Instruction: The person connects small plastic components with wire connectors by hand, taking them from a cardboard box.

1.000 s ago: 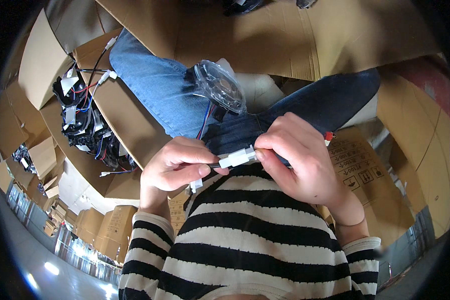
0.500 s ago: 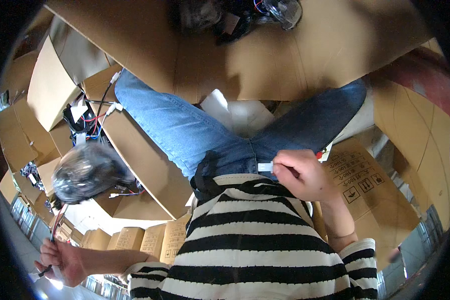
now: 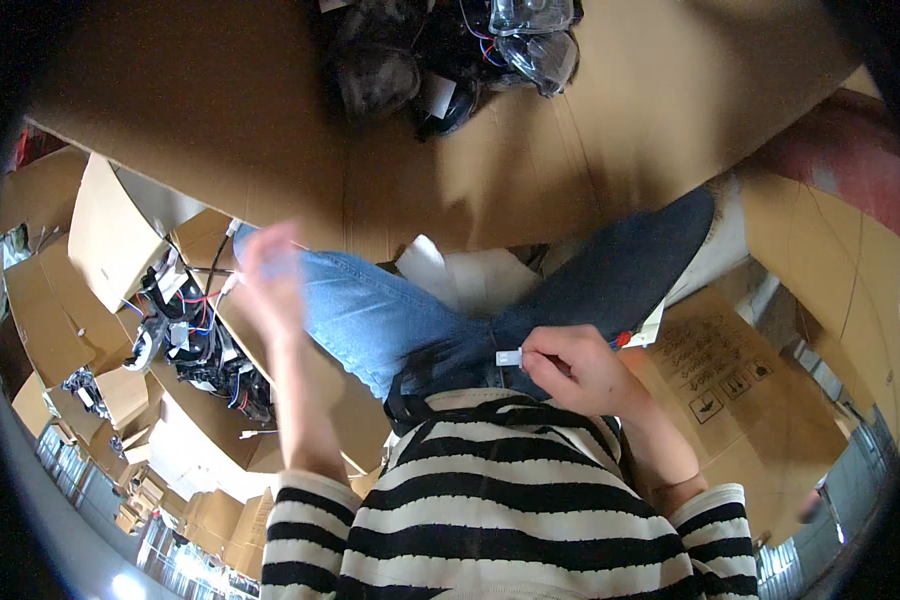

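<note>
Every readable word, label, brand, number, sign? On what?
Right carton: rows of dark print, not transcribed; three dark handling symbols below.
White tag in top carton: nothing legible.
Connector in right hand: nothing legible.

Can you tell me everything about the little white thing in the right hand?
The little white thing is a small, blocky piece that looks like smooth, hard plastic. Its visible end is roughly rectangular and points left; the other end is hidden in the fingers of the right hand, which pinch it. It is above the lap of the blue jeans. Its finer details are too small to make out.
</note>
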### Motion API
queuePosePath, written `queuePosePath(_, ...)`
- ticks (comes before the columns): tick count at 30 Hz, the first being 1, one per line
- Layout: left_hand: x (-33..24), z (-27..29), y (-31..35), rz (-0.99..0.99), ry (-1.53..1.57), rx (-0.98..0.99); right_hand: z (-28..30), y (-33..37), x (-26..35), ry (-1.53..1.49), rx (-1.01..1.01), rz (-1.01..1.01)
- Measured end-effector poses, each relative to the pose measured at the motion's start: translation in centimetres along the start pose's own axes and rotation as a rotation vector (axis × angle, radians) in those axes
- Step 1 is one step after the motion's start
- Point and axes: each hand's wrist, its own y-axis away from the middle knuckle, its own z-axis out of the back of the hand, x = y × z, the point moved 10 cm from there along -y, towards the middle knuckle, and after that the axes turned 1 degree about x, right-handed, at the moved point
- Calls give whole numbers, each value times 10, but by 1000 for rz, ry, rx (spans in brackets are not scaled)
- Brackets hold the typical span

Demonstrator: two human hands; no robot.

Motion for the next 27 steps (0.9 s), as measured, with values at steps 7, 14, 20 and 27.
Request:
queuePosePath(7,-51,-265,-35,-283,-232,389,17,-6,-16,-54,-13,-84)
queuePosePath(14,-21,-349,-42,-148,-584,489,45,-10,-44,-180,-85,-197)
queuePosePath(20,-24,-344,-36,-259,-521,400,51,-20,-55,-188,-95,-258)
queuePosePath(27,-6,-353,-35,-142,-600,484,54,-26,-43,-149,-145,-155)
